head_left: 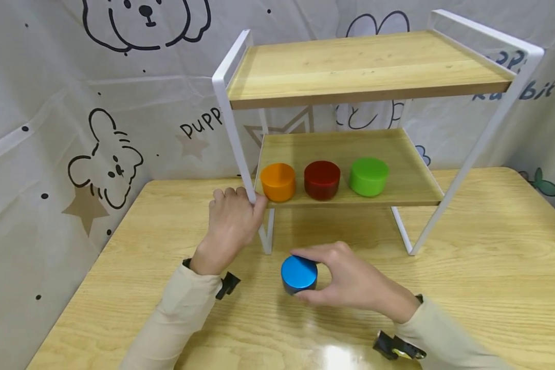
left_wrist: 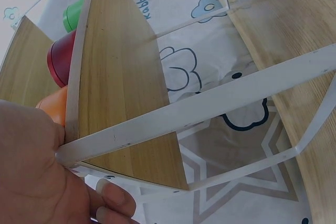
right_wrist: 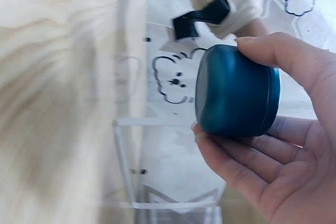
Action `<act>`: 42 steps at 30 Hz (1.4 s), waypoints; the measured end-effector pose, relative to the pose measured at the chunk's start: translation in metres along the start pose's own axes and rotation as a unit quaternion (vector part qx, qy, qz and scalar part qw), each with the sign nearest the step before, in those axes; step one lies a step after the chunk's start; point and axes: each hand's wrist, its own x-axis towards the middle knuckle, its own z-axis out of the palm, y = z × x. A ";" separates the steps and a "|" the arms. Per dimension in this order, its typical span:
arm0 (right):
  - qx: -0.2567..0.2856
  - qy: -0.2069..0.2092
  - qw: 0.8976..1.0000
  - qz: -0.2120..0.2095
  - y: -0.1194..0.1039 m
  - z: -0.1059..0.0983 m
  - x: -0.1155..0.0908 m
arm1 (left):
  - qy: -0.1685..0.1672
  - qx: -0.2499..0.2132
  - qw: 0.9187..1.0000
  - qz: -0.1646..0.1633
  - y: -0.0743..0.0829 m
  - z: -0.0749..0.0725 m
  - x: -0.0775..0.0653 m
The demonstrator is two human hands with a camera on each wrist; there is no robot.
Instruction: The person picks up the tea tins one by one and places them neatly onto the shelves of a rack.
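Observation:
My right hand (head_left: 351,280) pinches a round blue tin (head_left: 299,273) between thumb and fingers, in front of a two-tier shelf. In the right wrist view the blue tin (right_wrist: 236,92) shows its side, with a gap between it and the tabletop. My left hand (head_left: 233,221) grips the shelf's white front-left leg (head_left: 233,131) at the height of the lower board (head_left: 342,146). On that board stand an orange tin (head_left: 278,182), a dark red tin (head_left: 321,180) and a green tin (head_left: 369,177) in a row along the front edge.
The upper wooden board (head_left: 365,67) hangs over the tins. White metal legs (head_left: 472,149) frame both sides of the shelf, which stands on a wooden table (head_left: 490,288). Behind it hangs a pale cloth (head_left: 41,154) printed with cartoon animals.

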 end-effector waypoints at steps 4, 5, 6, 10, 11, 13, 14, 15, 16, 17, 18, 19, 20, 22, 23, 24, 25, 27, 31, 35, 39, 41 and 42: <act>-0.017 0.032 0.999 -0.008 -0.004 -0.015 -0.002 | -0.002 -0.001 1.000 -0.002 0.001 -0.001 0.001; -0.021 0.040 0.999 -0.008 -0.005 -0.018 -0.003 | -0.003 0.000 1.000 -0.002 0.001 -0.001 0.001; -0.025 0.048 0.999 -0.008 -0.005 -0.021 -0.004 | -0.003 0.001 1.000 -0.002 0.001 0.000 0.001; -0.037 0.080 0.996 -0.008 -0.005 -0.033 -0.006 | 0.000 0.004 1.000 0.004 0.000 0.000 0.001; -0.039 0.087 0.995 -0.010 -0.005 -0.036 -0.007 | 0.000 0.004 1.000 0.003 -0.001 0.000 0.001; -0.045 0.098 0.994 -0.014 -0.005 -0.041 -0.007 | 0.001 0.004 1.000 -0.002 -0.001 -0.001 0.000; -0.048 0.101 0.994 -0.014 -0.006 -0.043 -0.007 | 0.001 0.004 1.000 -0.004 -0.002 -0.001 0.000; -0.049 0.105 0.993 -0.013 -0.006 -0.045 -0.007 | -0.001 0.004 1.000 -0.007 -0.002 -0.001 0.000; -0.051 0.107 0.993 -0.009 -0.007 -0.048 -0.007 | -0.003 0.004 1.000 -0.010 -0.002 0.000 0.000; -0.056 0.111 0.992 -0.003 -0.008 -0.050 -0.008 | -0.005 0.003 1.000 -0.012 -0.003 0.000 0.000; -0.061 0.114 0.992 0.005 -0.010 -0.053 -0.009 | -0.006 0.002 1.000 -0.013 -0.003 0.000 0.000; -0.065 0.119 0.991 0.013 -0.011 -0.055 -0.010 | -0.007 0.000 1.000 -0.013 -0.003 0.000 0.000; -0.068 0.123 0.990 0.023 -0.012 -0.058 -0.012 | -0.010 0.001 1.000 -0.011 -0.003 0.000 0.000; -0.079 0.136 0.987 0.041 -0.013 -0.063 -0.015 | -0.012 0.001 1.000 -0.006 -0.002 0.000 0.000; -0.084 0.142 0.985 0.046 -0.013 -0.066 -0.016 | -0.013 0.002 1.000 -0.004 -0.001 0.000 0.000; -0.088 0.148 0.984 0.050 -0.014 -0.069 -0.017 | -0.014 0.006 1.000 -0.001 0.000 0.000 0.001; -0.091 0.153 0.983 0.053 -0.014 -0.071 -0.018 | -0.014 0.008 1.000 0.001 0.000 0.000 0.001; -0.097 0.164 0.980 0.059 -0.014 -0.077 -0.020 | -0.012 0.012 1.000 0.003 0.000 0.000 0.002; -0.099 0.184 0.975 0.081 -0.016 -0.089 -0.027 | -0.013 0.012 1.000 -0.002 0.001 0.000 0.002; -0.104 0.200 0.966 0.125 -0.019 -0.101 -0.035 | -0.019 0.009 1.000 -0.006 0.000 -0.001 0.002; -0.116 0.217 0.952 0.181 -0.018 -0.108 -0.042 | -0.019 0.010 1.000 -0.002 0.001 -0.001 0.002; -0.126 0.228 0.944 0.204 -0.018 -0.111 -0.044 | -0.020 0.011 1.000 0.000 0.002 -0.001 0.002; -0.132 0.234 0.940 0.212 -0.018 -0.112 -0.045 | -0.021 0.011 1.000 0.001 0.003 -0.001 0.002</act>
